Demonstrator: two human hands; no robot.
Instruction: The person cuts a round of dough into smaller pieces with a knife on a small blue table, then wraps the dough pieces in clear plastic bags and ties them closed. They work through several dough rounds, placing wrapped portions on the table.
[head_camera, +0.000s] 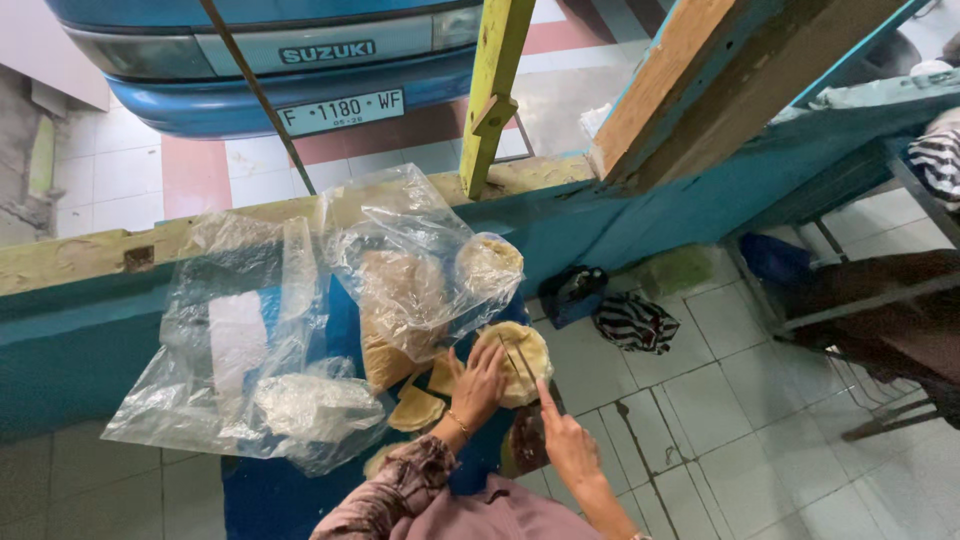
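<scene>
Head view, looking down: round pale-yellow wafer lying flat at the near right edge of the blue tabletop, just right of the clear plastic bag of wafers. Left hand resting on the wafer's left rim, fingers spread and laid flat, not clenched. Right hand just below the wafer, forefinger extended toward its lower edge beside a thin dark blade lying across the wafer; grip on the blade cannot be told. Cut wedge pieces left of the hands. Crumpled empty bags further left. Tiled floor to the right.
</scene>
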